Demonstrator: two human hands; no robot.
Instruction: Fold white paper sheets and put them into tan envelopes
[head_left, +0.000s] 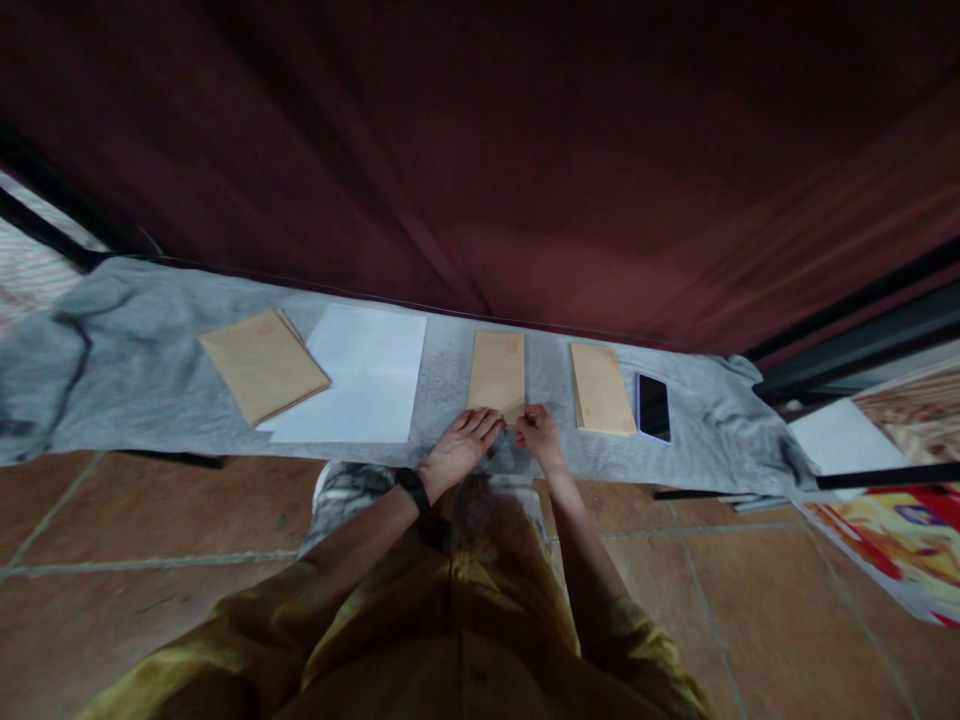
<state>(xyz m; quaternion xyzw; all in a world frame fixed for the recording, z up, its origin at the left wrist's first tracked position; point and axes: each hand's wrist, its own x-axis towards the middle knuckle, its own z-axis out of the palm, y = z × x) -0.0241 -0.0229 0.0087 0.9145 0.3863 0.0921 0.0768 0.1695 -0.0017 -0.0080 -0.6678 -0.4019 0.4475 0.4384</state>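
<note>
A brown paper envelope [495, 372] with small reddish print at its top right lies in front of me on the grey cloth. My left hand [463, 442], with a black band on the wrist, rests on the envelope's near left edge, fingers stretched out and flat. At the near right corner, the fingers of my right hand [540, 436] are bent and pinched on the envelope's edge. Right of it lies a narrow stack of brown envelopes [602, 390]. On the left, larger brown envelopes [264, 366] partly cover white paper sheets [367, 375].
A phone [653, 408] lies beside the right stack. The grey cloth [150, 340] covers a narrow table. Behind it hangs a dark red curtain [480, 150], with black metal bars [862, 345] on the right. Below are floor tiles [660, 580] and a colourful printed box [900, 540].
</note>
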